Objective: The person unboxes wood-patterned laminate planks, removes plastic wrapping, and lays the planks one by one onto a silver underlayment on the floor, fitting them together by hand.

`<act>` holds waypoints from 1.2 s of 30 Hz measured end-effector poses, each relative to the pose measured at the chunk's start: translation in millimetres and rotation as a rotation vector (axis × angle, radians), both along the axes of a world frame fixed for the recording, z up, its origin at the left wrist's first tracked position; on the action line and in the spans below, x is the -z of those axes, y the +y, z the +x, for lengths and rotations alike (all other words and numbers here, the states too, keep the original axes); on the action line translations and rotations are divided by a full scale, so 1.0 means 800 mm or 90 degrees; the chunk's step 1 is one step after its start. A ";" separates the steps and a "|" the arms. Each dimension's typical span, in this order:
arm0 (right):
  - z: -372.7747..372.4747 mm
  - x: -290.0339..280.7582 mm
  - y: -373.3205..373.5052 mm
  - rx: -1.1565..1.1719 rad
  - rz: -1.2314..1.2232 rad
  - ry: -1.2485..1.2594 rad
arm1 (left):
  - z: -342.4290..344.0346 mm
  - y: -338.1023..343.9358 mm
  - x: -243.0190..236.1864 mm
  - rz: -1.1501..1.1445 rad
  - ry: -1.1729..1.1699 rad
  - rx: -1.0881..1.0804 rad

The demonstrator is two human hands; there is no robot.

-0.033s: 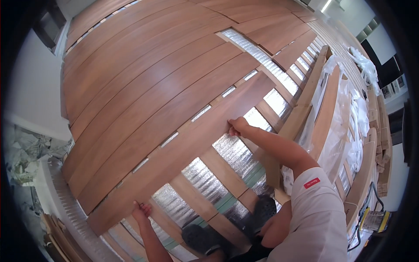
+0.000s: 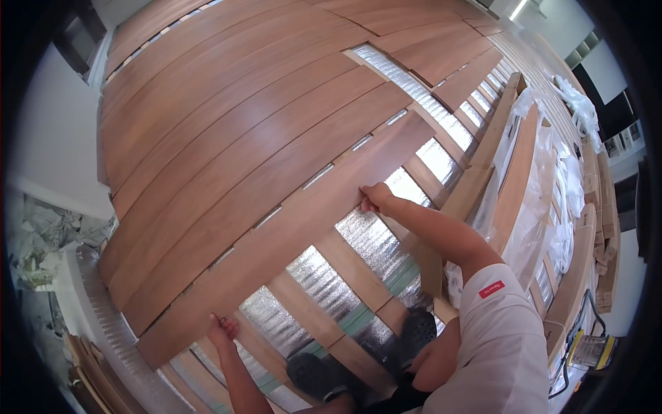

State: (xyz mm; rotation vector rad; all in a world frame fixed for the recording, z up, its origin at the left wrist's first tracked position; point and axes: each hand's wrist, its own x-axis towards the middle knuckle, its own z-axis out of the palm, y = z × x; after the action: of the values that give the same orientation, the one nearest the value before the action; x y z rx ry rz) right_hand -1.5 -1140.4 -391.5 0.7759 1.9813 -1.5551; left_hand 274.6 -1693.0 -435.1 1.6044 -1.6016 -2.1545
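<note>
Plank [image 2: 296, 231] nr boards [image 2: 241, 131], prob. atop battens [image 2: 353, 272]

At the floor's [image 2: 227, 131] near edge, we see battens [image 2: 303, 303] partly hidden by the plank [image 2: 283, 241], the left forearm [image 2: 241, 379] cropped.

The loose plank [image 2: 296, 231] is lying slightly nearer the laid boards [image 2: 248, 152] toward its left end than before, and the slit of foil [image 2: 222, 257] there is showing thinner. The left hand [image 2: 223, 328] is resting a touch farther forward along with it.
</note>
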 end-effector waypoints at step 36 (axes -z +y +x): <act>0.325 -0.070 0.357 0.072 0.693 0.397 | 0.144 0.160 -0.092 -0.269 0.002 0.533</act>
State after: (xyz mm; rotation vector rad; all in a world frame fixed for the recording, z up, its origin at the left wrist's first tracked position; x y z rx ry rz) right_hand 258.3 -854.7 -335.6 0.8215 3.3497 -0.6702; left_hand 389.8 -1565.0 -361.2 0.8747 -2.8348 -1.8113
